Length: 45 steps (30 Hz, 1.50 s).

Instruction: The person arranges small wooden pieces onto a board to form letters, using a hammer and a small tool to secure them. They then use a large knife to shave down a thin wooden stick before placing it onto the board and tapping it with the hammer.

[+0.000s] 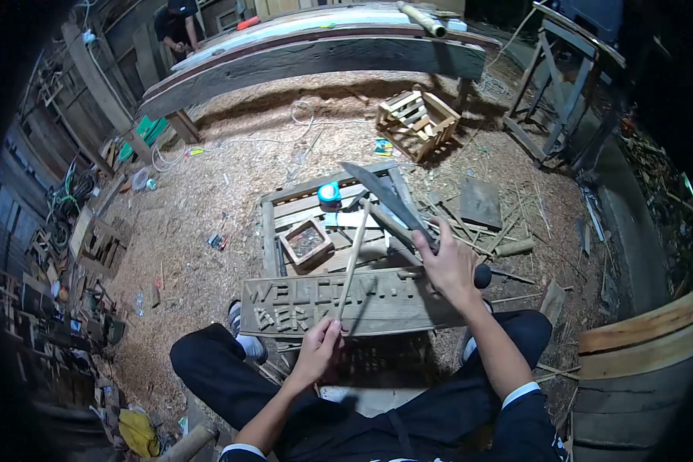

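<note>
In my left hand, the lower end of a thin bamboo strip is pinched; the strip slants upward. My right hand is closed around the grip of a machete, whose broad dark blade points up and left, apart from the strip. Below both lies a wooden board across my knees, bearing raised letters made of small wood pieces. Beyond the board, a slatted wooden frame carries a small square wooden box and a blue tape measure.
Cut bamboo pieces and sticks lie right of the frame on the shavings-covered floor. A slatted crate stands farther back, before a long workbench. Another person is behind that bench. Planks stand at right.
</note>
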Motion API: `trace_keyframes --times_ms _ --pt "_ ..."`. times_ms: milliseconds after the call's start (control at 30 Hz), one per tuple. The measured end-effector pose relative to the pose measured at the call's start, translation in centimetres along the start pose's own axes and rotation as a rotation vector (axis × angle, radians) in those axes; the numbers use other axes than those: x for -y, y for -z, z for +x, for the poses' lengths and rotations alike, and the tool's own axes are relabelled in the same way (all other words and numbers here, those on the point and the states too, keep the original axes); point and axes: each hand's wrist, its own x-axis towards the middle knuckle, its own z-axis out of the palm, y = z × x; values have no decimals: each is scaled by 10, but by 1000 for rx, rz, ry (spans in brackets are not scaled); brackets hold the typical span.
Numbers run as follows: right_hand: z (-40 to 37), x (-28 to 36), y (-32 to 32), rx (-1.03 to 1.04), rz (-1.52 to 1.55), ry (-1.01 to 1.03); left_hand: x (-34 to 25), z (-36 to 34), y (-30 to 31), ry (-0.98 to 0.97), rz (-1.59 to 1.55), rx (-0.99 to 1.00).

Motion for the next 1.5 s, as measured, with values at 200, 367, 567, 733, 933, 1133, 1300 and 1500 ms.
trace_keyframes --times_ms 200,367,567,733,933,1133,1300,1500 --pt "20 30 -51 97 -109 196 -28 15 7 392 -653 125" --pt "24 32 -78 24 -140 370 -19 23 7 360 -685 165" --pt "1 53 -65 -8 88 571 -13 21 -6 226 -531 208" --pt "-38 69 -61 418 515 173 -14 11 -26 197 -403 251" --pt "-49 67 -39 460 448 233 -21 3 -3 -40 -110 -3" --pt "-100 27 -72 506 209 536 -14 19 67 -307 587 -225" --pt "-120 14 -64 439 -97 675 8 33 77 -401 675 -75" --pt "-128 5 -56 393 -298 768 14 35 57 -334 605 -122"
